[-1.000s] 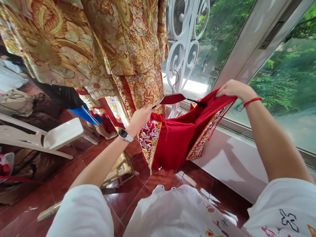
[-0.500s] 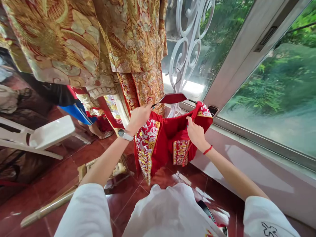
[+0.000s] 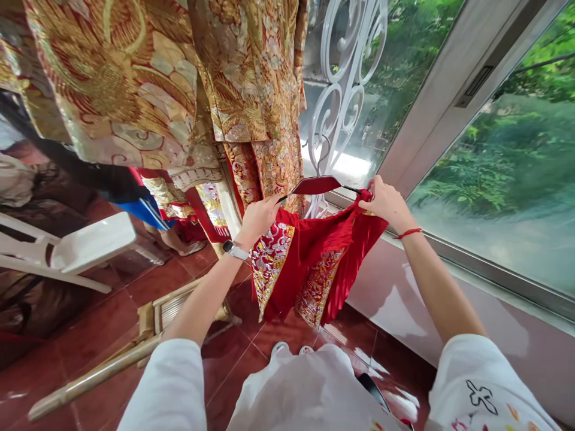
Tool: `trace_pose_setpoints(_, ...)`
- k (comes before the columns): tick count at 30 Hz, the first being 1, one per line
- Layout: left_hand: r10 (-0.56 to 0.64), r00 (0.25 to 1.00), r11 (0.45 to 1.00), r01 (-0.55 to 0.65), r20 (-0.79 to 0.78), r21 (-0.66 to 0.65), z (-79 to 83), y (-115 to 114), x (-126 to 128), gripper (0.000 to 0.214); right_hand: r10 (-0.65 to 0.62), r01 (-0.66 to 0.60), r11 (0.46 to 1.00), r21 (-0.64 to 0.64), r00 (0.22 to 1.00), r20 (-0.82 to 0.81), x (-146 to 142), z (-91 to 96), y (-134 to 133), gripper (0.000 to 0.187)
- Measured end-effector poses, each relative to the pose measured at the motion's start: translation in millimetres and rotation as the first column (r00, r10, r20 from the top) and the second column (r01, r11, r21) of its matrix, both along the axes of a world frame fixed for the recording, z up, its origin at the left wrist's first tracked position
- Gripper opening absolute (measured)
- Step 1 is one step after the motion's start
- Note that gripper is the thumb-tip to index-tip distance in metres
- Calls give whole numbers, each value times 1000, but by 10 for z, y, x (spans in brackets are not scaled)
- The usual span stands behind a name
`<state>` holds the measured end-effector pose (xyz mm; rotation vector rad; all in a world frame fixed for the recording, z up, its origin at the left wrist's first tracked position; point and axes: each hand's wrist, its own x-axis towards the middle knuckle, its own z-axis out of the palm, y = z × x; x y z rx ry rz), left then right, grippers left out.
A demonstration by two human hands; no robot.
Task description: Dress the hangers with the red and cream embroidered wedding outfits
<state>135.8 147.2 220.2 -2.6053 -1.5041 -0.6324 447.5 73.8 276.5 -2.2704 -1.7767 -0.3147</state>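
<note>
A red embroidered skirt (image 3: 309, 239), with pleats and gold-and-silver panels, hangs in front of me from a hanger (image 3: 317, 185) with a dark red middle and a metal hook. My left hand (image 3: 260, 221) is closed on the skirt's left top corner, beside the hanger's left arm. At the opposite corner, my right hand (image 3: 387, 205) pinches the waistband by the hanger's right end. The hook rises in front of a white scrolled metal stand (image 3: 333, 108); whether it rests on the stand I cannot tell.
Gold embroidered robes (image 3: 130, 90) hang at upper left. A white chair (image 3: 94, 239) and a bamboo chair (image 3: 103, 371) stand on the red tiled floor (image 3: 233, 359). Behind the robes, another person's leg (image 3: 173, 239) shows. A sliding window (image 3: 467, 149) lies to the right.
My right hand has moved up and right from the middle of the waistband to its right corner. The skirt's front has swung and spread. My left hand stays at the left corner.
</note>
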Motion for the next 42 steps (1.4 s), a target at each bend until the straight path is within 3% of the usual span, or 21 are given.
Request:
trace_pose_setpoints(5, 26, 999, 1000, -26, -31, 7, 34, -43, -21, 42, -17, 38, 994, -101, 979, 201, -87, 65, 106, 39)
trace_pose_setpoints(10, 29, 998, 1000, -29, -58, 2, 66, -61, -20, 42, 170, -119, 962, -246, 965, 197, 325, 208, 184, 24)
trace_pose_setpoints(12, 20, 998, 1000, -21, -65, -16, 66, -75, 19, 40, 168, -141, 970, -198, 977, 128, 494, 243, 228, 20)
trace_pose_setpoints(15, -9, 998, 999, 6, -66, -35, 52, -110, 101, 39, 106, -105, 994, -15, 994, 19, 572, 333, 288, 18)
trace_pose_setpoints(20, 33, 992, 997, -41, -120, -59, 73, -139, 123, 39, 0, 28, 975, 220, 992, -125, 238, 823, 281, 19)
trace_pose_setpoints(22, 49, 990, 997, -56, -136, -53, 98, -134, 88, 38, 51, -23, 971, 236, 992, -112, 54, 1013, 174, 19)
trace_pose_setpoints(24, 61, 988, 997, -67, -140, -45, 119, -123, 59, 37, 124, -116, 980, 163, 992, -38, -72, 1052, 1, 19)
trace_pose_setpoints(27, 64, 993, 997, -68, -95, -43, 123, -92, 50, 38, 151, -144, 987, -70, 984, 97, -83, 734, -263, 11)
trace_pose_setpoints(29, 48, 998, 999, -48, -30, -25, 106, -51, 54, 38, 110, -82, 978, -191, 984, 142, 2, 341, -343, 18)
trace_pose_setpoints(32, 24, 998, 999, -26, 61, 35, 61, 25, 50, 38, 48, -14, 963, -270, 992, 117, 115, -255, -283, 28)
trace_pose_setpoints(34, 28, 996, 997, -35, 89, 71, 25, 53, 42, 38, 31, -16, 968, -249, 998, 58, 116, -537, -194, 28)
trace_pose_setpoints(36, 58, 993, 993, -68, 98, 102, -7, 43, 39, 39, 38, -43, 984, -171, 999, -33, 62, -705, -133, 25)
trace_pose_setpoints(40, 145, 982, 975, -163, 122, 150, -35, -40, 37, 45, 89, -94, 995, -16, 973, -213, -81, -853, -141, 15)
trace_pose_setpoints(42, 166, 976, 969, -188, 138, 160, -37, -67, 27, 46, 53, -53, 999, 4, 975, -218, -141, -914, -170, 22)
